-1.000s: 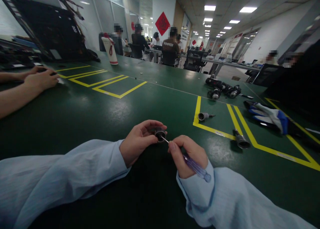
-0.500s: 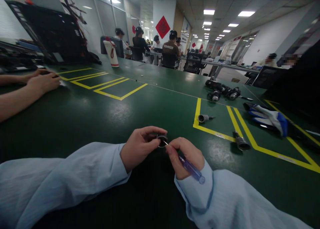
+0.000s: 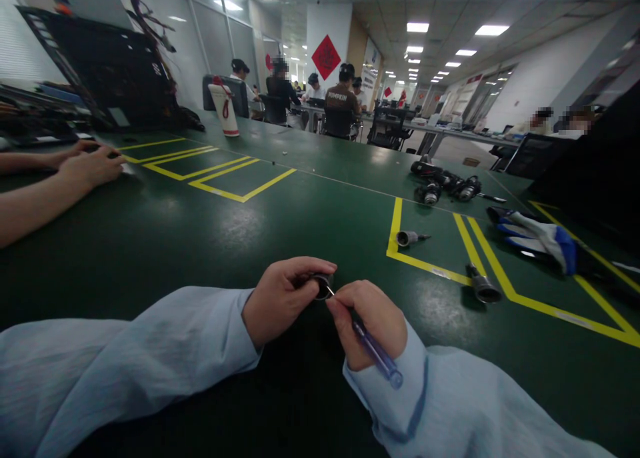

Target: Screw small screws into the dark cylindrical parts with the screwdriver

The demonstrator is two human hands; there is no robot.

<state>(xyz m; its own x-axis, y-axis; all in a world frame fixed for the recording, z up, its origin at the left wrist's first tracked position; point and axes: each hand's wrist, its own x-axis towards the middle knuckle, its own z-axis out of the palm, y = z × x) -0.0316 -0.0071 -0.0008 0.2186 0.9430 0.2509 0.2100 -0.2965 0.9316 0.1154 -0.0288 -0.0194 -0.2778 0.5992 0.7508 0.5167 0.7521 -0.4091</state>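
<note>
Low over the green table, my left hand (image 3: pixel 281 299) pinches a small dark metal ring-shaped part (image 3: pixel 323 294) between thumb and fingers, its round opening facing me. My right hand (image 3: pixel 371 319) grips a screwdriver (image 3: pixel 379 355) by the shaft, close to the tip. Its translucent purple handle slants down to the right across the palm toward the cuff. The thin metal shaft reaches into the opening of the ring-shaped part; what the tip touches inside is too small to make out.
Two metal socket-like pieces (image 3: pixel 407 238) (image 3: pixel 484 286) lie near yellow tape (image 3: pixel 425 266) at right. Beyond are dark power tools (image 3: pixel 445 182) and a blue-white glove (image 3: pixel 543 239). A paper cup (image 3: pixel 225 110) stands at the back. Another person's hands (image 3: pixel 93 167) rest at far left.
The screwdriver's handle end has dropped slightly down and left as my right hand shifted. My left hand still holds the ring-shaped part, its opening turned a little more toward me.
</note>
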